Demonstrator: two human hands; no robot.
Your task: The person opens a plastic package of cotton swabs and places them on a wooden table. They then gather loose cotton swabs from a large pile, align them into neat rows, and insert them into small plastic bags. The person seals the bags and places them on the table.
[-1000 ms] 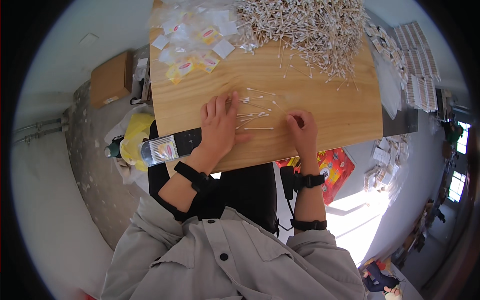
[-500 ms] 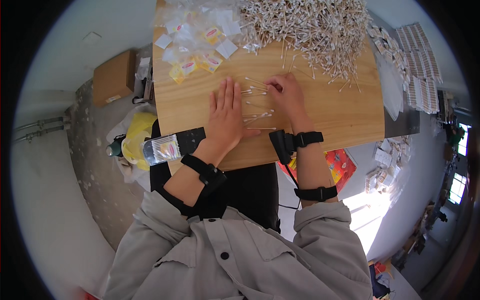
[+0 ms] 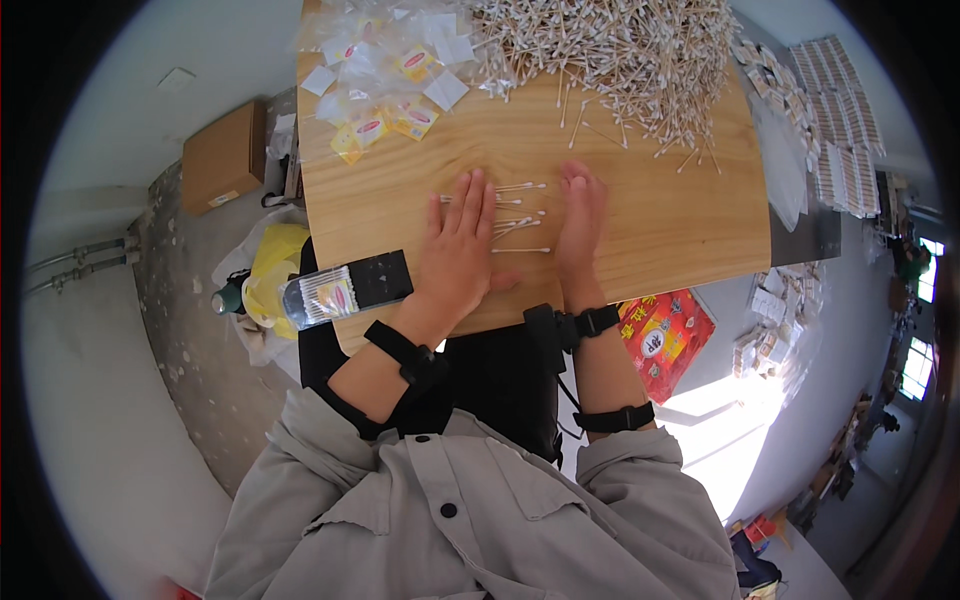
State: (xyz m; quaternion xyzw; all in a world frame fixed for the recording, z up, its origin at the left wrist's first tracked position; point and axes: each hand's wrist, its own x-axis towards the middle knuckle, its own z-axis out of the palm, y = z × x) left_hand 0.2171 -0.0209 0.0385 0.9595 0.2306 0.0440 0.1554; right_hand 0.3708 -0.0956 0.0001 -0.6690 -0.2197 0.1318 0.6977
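Observation:
Several cotton swabs lie roughly side by side on the wooden table, between my two hands. My left hand is flat on the tabletop, fingers stretched out, covering or touching the swabs' left ends. Just right of their other ends, my right hand stands on its edge with the palm turned toward them. Its fingers are extended and close together, and no swab shows in them. Near my left wrist, a clear packet of swabs rests on a black holder at the table edge.
A large heap of loose swabs covers the far right of the table. Clear bags with yellow cards lie at the far left. A cardboard box sits on the floor to the left; stacked packs stand beyond the right edge.
My right hand has come off the upper swabs, moving down and slightly right, from a pinch to straightened fingers on edge. The swabs now lie more evenly. My left hand stays nearly in place.

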